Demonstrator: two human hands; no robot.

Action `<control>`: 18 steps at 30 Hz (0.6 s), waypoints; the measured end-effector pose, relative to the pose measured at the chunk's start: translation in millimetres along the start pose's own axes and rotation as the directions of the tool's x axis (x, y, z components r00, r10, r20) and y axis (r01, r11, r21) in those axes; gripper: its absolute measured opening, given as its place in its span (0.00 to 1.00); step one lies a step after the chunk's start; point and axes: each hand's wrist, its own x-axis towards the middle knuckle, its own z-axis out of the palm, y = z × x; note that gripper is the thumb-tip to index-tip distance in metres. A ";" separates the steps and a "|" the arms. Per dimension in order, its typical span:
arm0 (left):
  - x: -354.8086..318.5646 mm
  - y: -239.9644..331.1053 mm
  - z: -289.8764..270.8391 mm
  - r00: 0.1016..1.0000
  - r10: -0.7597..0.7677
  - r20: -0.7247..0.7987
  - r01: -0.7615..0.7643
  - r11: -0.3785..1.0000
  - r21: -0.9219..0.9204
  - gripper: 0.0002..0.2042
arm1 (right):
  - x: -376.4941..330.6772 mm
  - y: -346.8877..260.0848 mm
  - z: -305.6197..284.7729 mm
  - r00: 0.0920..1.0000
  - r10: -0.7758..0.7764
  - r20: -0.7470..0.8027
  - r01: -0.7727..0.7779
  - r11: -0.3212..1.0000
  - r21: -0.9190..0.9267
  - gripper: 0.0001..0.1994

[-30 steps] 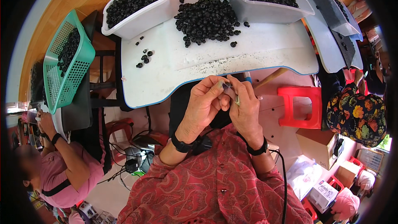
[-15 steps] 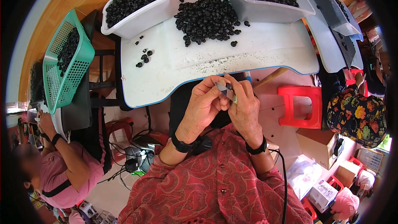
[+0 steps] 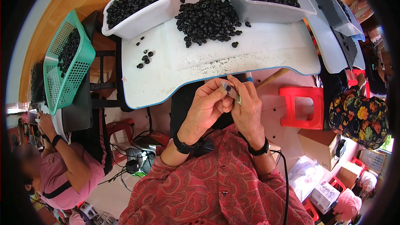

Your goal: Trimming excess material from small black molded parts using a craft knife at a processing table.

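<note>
My left hand (image 3: 205, 105) and my right hand (image 3: 248, 110) meet in front of the table's near edge, both closed. A small flat metal blade (image 3: 231, 93) with a pale green edge by the right fingers is gripped in my right hand. Between the fingertips of my left hand a small black part (image 3: 226, 87) shows, mostly hidden by the fingers and the blade. Beyond the hands, a heap of small round black parts (image 3: 208, 21) lies on the white table (image 3: 162, 71). Pale crumbs (image 3: 221, 64) are scattered along its near side.
A white bin (image 3: 139, 18) and a clear bin (image 3: 271, 12), both full of black parts, stand at the back. Several loose parts (image 3: 146, 58) lie left. A green basket (image 3: 79, 73) and a co-worker (image 3: 71, 171) are at left, a red stool (image 3: 302, 106) at right.
The blade has turned and shifted slightly to the right between my fingers. Both hands stay together in nearly the same place, and the heap looks unchanged.
</note>
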 end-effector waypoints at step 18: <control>34.8 121.8 -33.0 0.919 0.272 -0.285 -0.175 0.930 0.323 0.09 | -4.1 -1.1 4.0 0.996 0.060 0.072 -0.063 0.997 0.036 0.14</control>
